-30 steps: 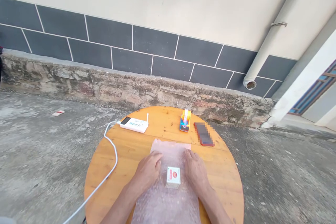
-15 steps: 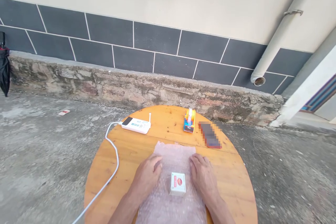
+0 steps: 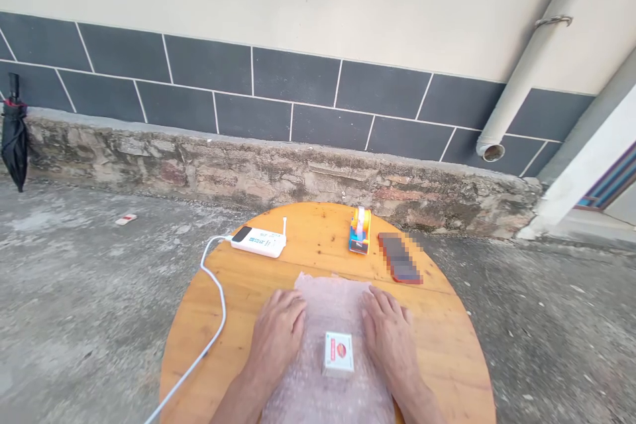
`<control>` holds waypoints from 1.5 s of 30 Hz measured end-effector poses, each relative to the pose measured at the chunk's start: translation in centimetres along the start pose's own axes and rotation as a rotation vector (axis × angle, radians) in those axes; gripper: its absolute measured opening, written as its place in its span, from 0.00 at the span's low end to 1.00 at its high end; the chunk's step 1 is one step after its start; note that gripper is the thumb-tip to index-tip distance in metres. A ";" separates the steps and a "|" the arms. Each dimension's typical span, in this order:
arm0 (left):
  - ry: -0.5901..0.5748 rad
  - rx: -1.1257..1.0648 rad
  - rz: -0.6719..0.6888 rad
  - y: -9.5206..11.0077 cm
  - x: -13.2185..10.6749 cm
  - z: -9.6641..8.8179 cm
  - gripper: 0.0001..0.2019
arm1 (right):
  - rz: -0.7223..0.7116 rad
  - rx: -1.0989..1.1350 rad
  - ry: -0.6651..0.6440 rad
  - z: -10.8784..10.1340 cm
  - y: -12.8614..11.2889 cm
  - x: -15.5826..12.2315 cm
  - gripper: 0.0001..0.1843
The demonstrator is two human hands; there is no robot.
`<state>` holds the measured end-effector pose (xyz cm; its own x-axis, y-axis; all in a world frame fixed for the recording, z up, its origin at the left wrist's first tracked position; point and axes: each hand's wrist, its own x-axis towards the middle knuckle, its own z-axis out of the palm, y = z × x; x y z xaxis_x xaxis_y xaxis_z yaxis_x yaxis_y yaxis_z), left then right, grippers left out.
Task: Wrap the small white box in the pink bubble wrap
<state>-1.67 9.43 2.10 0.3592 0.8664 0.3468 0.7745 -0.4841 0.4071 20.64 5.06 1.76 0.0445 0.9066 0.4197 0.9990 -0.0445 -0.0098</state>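
A sheet of pinkish bubble wrap [image 3: 330, 301] lies flat on a round wooden table [image 3: 238, 291]. On the sheet's middle sits a small white box with a red mark [image 3: 338, 352]. My left hand [image 3: 277, 334] rests palm down on the sheet's left edge, fingers stretched out. On the right edge my right hand [image 3: 390, 334] lies flat the same way. Both hands flank the box without touching it.
At the table's far side lie a white power bank [image 3: 259, 240] with a white cable [image 3: 213, 291] running off the left edge, an orange and blue tape dispenser [image 3: 360, 231], and a phone [image 3: 399, 258]. Beyond are concrete ground, a stone ledge, a tiled wall, a drainpipe [image 3: 517, 79], and a black umbrella [image 3: 14, 136].
The view has shifted to the left, bringing the umbrella into sight. Both hands have slid slightly outward along the bubble wrap's edges. The box has stayed in place.
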 end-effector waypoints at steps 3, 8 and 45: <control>-0.017 0.023 0.155 -0.3 0.2 0.4 0.17 | -0.105 0.027 -0.032 0.1 -0.5 0.0 0.22; -0.051 0.054 0.142 -0.5 0.0 1.3 0.18 | -0.144 0.095 -0.155 -0.1 -1.1 0.2 0.22; -0.103 0.061 0.120 -0.7 -0.3 1.7 0.20 | -0.068 0.053 -0.181 -0.1 0.0 -0.6 0.23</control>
<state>-1.44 9.67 0.27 0.5005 0.8120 0.3002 0.7517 -0.5796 0.3146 20.57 4.42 1.61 -0.0267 0.9675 0.2513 0.9986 0.0370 -0.0365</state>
